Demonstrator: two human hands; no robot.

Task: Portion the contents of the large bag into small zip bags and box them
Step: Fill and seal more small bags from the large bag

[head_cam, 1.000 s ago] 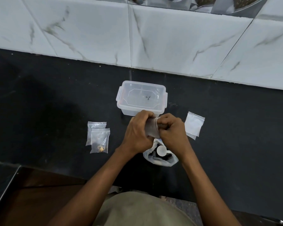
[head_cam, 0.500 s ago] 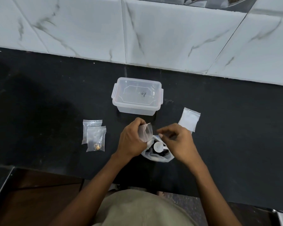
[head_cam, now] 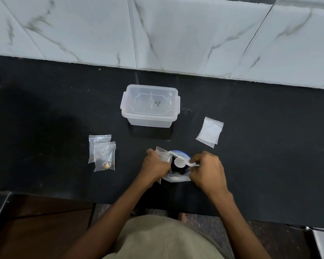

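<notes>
1. The left hand [head_cam: 153, 166] gripped an empty small zip bag [head_cam: 162, 153] with its mouth up, just beside the open large bag [head_cam: 176, 177] on the black counter [head_cam: 269, 165].
2. The right hand [head_cam: 207, 170] pinched the handle of a white scoop [head_cam: 180, 162] whose bowl sat over the large bag's dark contents.
3. Risk: the small bag's mouth appeared narrow, so a loaded scoop could spill pieces onto the counter if the left hand did not hold it spread.
4. Risk: the large bag stood unsupported by either hand, so a sideways drag of the scoop could tip it.
5. Risk: the clear lidded box [head_cam: 150, 107] looked closed, so boxing would need a free hand first.
6. Two filled zip bags [head_cam: 103, 156] lay overlapping to the left, well apart from the hands; a stack of spare zip bags [head_cam: 209, 132] lay to the right.
7. Judged progress: early, with nothing visibly boxed.
</notes>
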